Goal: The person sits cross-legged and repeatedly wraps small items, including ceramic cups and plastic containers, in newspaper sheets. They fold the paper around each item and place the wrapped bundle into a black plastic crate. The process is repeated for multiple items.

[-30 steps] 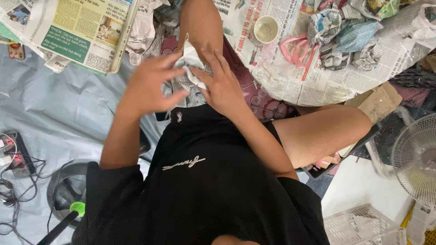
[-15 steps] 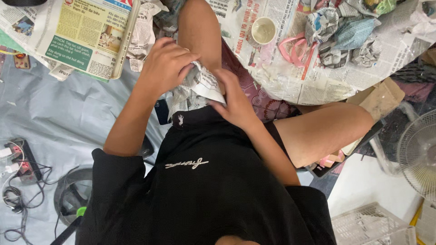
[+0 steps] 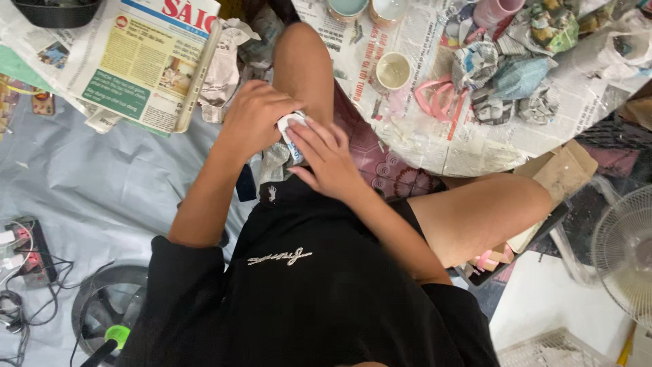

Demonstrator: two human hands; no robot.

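Grey sheet [image 3: 102, 190] spread over the floor, left of the hands. Newspapers [image 3: 421, 129] laid out beyond and to their right, strewn with cups [image 3: 393, 71] and crumpled paper. Power strip [image 3: 30, 250] far left; white fan [image 3: 625, 251] far right. Even, soft light.

Black shirt [image 3: 299, 299], grey sheet [image 3: 102, 183], pink scissors [image 3: 438, 98]

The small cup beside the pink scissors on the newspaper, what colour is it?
The cup is cream-white, with a pale liquid inside; the head view shows it, left of the pink scissors.
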